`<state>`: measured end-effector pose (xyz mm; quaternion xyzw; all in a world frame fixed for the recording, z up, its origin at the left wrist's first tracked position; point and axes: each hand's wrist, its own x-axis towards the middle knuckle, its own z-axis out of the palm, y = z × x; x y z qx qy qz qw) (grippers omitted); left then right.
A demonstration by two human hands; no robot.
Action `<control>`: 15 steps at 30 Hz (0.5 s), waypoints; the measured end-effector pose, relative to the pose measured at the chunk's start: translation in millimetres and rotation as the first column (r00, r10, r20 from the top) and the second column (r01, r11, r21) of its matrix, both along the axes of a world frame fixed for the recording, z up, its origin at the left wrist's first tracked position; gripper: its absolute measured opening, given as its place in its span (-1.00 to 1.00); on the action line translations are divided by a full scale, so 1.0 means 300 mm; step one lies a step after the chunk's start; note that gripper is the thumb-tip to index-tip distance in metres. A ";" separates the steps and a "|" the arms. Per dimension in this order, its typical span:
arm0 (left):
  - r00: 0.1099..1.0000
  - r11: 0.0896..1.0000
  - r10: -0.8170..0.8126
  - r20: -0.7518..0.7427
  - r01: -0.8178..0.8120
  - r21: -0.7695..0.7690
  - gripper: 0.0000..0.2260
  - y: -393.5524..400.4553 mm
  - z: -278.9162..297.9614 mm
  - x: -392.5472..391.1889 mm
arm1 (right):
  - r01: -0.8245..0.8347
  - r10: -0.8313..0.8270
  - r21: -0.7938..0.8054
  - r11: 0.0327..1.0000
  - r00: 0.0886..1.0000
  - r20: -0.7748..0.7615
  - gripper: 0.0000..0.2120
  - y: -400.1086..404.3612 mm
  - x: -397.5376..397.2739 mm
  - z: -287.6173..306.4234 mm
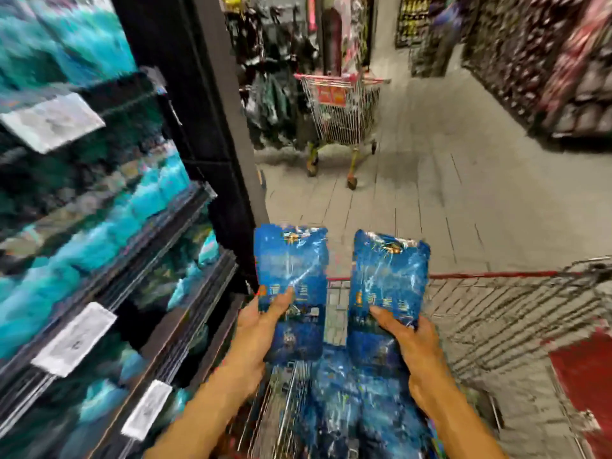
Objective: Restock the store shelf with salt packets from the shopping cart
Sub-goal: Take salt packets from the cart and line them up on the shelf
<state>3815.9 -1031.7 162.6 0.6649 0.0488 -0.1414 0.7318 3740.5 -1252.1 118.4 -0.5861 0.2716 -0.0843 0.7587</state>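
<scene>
Gripping one blue salt packet (290, 279) in the left hand (256, 329), thumb laid across its front and fingers hidden behind, low in the centre of the frame. Gripping a second blue packet (389, 283) in the right hand (419, 352) the same way, thumb on the face, just to the right of the first. Both packets upright, side by side, a narrow gap between them, lifted above the shopping cart (496, 276) with its red rim along the lower right. More blue packets (357, 402) heaped in the cart basket at the bottom centre, between the two forearms. Store shelf (185, 233) filling the left of the frame, dark tiers stacked with teal and blue goods, heavily blurred; white price tags (74, 339) clipped to the shelf edges at lower left and upper left. Second cart (344, 107) parked in the aisle at upper centre, well apart, on grey floor tiles (480, 180). Racks of blurred merchandise (569, 67) along the upper right.
</scene>
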 end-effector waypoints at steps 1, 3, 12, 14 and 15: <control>0.999 1.000 0.010 0.042 -0.010 -0.002 -0.59 0.031 0.056 -0.010 | -0.010 0.011 -0.017 1.000 0.998 0.057 -0.22 0.026 0.015 0.059; 0.990 0.999 0.031 0.141 -0.028 -0.022 -0.57 0.112 0.176 -0.041 | -0.037 0.038 -0.013 0.999 0.983 0.179 -0.50 0.102 0.043 0.201; 0.813 0.944 0.306 0.496 -0.327 -0.046 -0.56 0.478 0.644 -0.227 | -0.321 0.324 -0.102 0.942 0.779 0.537 -0.69 0.474 0.093 0.699; 0.770 0.921 0.366 0.522 -0.382 -0.082 -0.58 0.572 0.712 -0.283 | -0.417 0.404 -0.123 0.901 0.700 0.589 -0.65 0.563 0.099 0.769; 0.742 0.904 0.401 0.537 -0.417 -0.098 -0.58 0.615 0.745 -0.310 | -0.454 0.439 -0.140 0.880 0.664 0.605 -0.62 0.606 0.107 0.799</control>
